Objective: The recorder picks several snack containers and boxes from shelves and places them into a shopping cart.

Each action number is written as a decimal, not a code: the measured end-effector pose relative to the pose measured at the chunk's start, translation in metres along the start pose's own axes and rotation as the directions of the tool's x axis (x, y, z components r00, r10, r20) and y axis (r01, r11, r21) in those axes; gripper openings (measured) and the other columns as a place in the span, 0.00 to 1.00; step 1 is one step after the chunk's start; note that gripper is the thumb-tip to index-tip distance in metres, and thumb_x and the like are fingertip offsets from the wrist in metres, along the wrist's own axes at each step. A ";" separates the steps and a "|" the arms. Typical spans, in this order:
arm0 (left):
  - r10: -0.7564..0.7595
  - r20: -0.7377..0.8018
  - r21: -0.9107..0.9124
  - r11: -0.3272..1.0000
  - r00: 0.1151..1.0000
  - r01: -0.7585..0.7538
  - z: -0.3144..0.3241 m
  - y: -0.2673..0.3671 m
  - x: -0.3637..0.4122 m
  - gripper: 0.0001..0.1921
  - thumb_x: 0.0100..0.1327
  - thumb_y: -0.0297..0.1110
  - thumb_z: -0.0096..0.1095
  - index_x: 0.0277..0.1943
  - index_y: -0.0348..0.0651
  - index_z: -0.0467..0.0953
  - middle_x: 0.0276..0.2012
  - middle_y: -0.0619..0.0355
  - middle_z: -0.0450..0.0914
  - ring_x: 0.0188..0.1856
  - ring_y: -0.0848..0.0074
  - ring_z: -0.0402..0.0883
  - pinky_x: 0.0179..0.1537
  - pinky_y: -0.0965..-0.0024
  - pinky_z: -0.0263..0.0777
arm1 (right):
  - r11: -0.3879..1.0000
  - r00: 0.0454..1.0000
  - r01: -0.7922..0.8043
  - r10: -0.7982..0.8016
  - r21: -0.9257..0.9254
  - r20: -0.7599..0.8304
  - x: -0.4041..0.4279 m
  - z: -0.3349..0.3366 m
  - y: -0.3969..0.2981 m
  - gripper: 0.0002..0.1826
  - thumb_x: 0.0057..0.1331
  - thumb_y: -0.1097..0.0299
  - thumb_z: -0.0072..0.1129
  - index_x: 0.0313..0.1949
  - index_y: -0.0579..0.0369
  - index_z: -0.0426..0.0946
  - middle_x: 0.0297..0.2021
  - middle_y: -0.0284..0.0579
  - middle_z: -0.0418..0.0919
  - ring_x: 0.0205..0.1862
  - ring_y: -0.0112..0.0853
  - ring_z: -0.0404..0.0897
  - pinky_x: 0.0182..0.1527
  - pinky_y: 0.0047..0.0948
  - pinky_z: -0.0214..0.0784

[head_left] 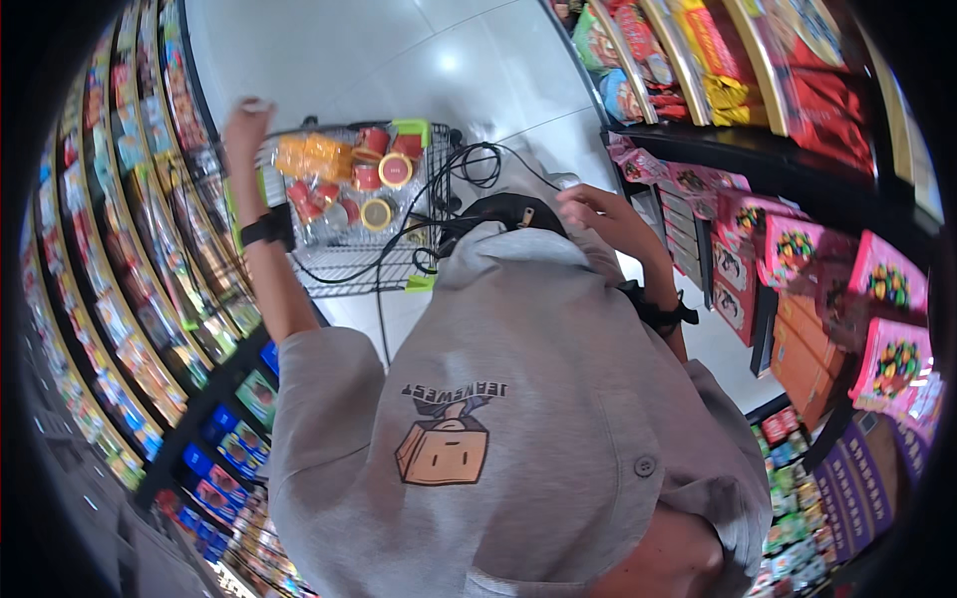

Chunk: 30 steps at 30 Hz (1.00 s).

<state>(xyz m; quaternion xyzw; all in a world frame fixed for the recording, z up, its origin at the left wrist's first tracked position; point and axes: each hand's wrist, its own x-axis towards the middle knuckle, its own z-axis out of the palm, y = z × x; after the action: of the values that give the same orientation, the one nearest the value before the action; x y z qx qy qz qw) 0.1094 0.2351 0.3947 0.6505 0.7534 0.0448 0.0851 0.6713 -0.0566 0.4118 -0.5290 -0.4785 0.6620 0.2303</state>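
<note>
My left hand is raised at the shelves' edge, beyond the left end of a wire shopping cart; it is blurred, with a small whitish patch at the fingers that I cannot identify. My right hand hangs beside my waist, fingers apart, nothing seen in it. Clear plastic packaging in the cart holds orange packets and several red containers, one with a round red-and-gold lid. Another round lid, yellow-rimmed, lies nearer me. A black cable loops over the cart to a black pouch at my waist.
Long shelves of packaged goods line the left. At the right, shelves hold red and yellow bags, pink bags hang out, and orange boxes stand below. Pale tiled floor runs between them.
</note>
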 end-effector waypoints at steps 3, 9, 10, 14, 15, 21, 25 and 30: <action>-0.102 0.371 -0.003 0.994 0.923 0.111 0.147 -0.145 -0.094 0.28 0.53 0.50 0.76 0.50 0.38 0.79 0.43 0.48 0.85 0.42 0.62 0.85 0.44 0.62 0.77 | 0.989 0.986 -0.115 0.124 -0.089 0.107 0.018 0.021 -0.016 0.15 0.72 0.63 0.54 0.52 0.58 0.76 0.38 0.39 0.81 0.38 0.24 0.78 0.44 0.25 0.70; -0.238 0.626 -0.179 0.883 0.742 0.434 0.343 -0.146 -0.229 0.61 0.40 0.51 0.81 0.69 0.29 0.48 0.51 0.30 0.78 0.55 0.48 0.79 0.53 0.57 0.74 | 0.947 0.949 -0.305 0.293 -0.102 -0.115 0.011 0.042 -0.006 0.15 0.73 0.67 0.52 0.55 0.60 0.75 0.44 0.38 0.82 0.44 0.23 0.79 0.48 0.24 0.71; -0.340 0.608 -0.057 0.883 0.718 0.467 0.352 -0.173 -0.248 0.61 0.40 0.51 0.81 0.70 0.32 0.47 0.53 0.31 0.76 0.57 0.46 0.77 0.54 0.56 0.74 | 0.929 0.927 -0.370 0.370 0.008 -0.057 0.015 0.050 -0.007 0.15 0.74 0.67 0.52 0.55 0.61 0.75 0.44 0.38 0.81 0.44 0.24 0.79 0.48 0.24 0.71; -0.558 0.572 0.138 0.788 0.601 0.600 0.371 -0.133 -0.260 0.64 0.41 0.53 0.81 0.74 0.46 0.41 0.66 0.34 0.58 0.62 0.39 0.68 0.58 0.45 0.70 | 0.853 0.864 -0.503 0.495 -0.142 -0.091 0.023 0.085 0.001 0.16 0.74 0.65 0.52 0.55 0.61 0.74 0.41 0.41 0.81 0.42 0.25 0.79 0.47 0.25 0.71; -0.573 0.546 0.126 0.777 0.611 0.616 0.368 -0.129 -0.261 0.64 0.42 0.52 0.82 0.74 0.47 0.41 0.67 0.34 0.56 0.63 0.38 0.67 0.58 0.44 0.70 | 0.820 0.836 -0.549 0.541 -0.163 -0.092 0.028 0.098 -0.006 0.15 0.73 0.66 0.52 0.55 0.59 0.75 0.41 0.42 0.82 0.43 0.26 0.79 0.47 0.26 0.71; -0.647 0.439 0.129 0.733 0.624 0.668 0.396 -0.140 -0.243 0.59 0.40 0.47 0.84 0.70 0.50 0.47 0.62 0.37 0.61 0.58 0.38 0.69 0.56 0.42 0.71 | 0.762 0.790 -0.573 0.611 -0.302 0.043 0.069 0.138 -0.016 0.15 0.72 0.66 0.53 0.54 0.58 0.75 0.41 0.42 0.83 0.45 0.28 0.81 0.50 0.28 0.71; -0.546 0.475 -0.003 0.783 0.690 0.622 0.380 -0.168 -0.238 0.53 0.38 0.50 0.82 0.66 0.49 0.55 0.59 0.34 0.66 0.57 0.37 0.71 0.56 0.47 0.72 | 0.769 0.818 -0.533 0.575 -0.353 0.018 0.099 0.136 -0.017 0.15 0.71 0.68 0.53 0.54 0.60 0.74 0.41 0.43 0.83 0.46 0.27 0.81 0.50 0.27 0.71; -0.010 0.897 -0.408 0.366 0.442 0.837 0.286 -0.173 -0.221 0.46 0.51 0.51 0.74 0.69 0.42 0.61 0.50 0.51 0.80 0.47 0.70 0.81 0.48 0.70 0.77 | 0.839 0.844 -0.525 0.535 -0.142 0.042 0.118 0.128 -0.030 0.16 0.72 0.69 0.53 0.57 0.58 0.72 0.48 0.42 0.79 0.47 0.28 0.80 0.50 0.25 0.70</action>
<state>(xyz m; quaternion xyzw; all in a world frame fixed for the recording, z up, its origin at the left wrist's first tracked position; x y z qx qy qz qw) 0.0253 -0.0212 0.0989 0.2096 0.6674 0.0818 0.7099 0.5086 0.0020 0.3792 -0.6270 -0.3629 0.6892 -0.0149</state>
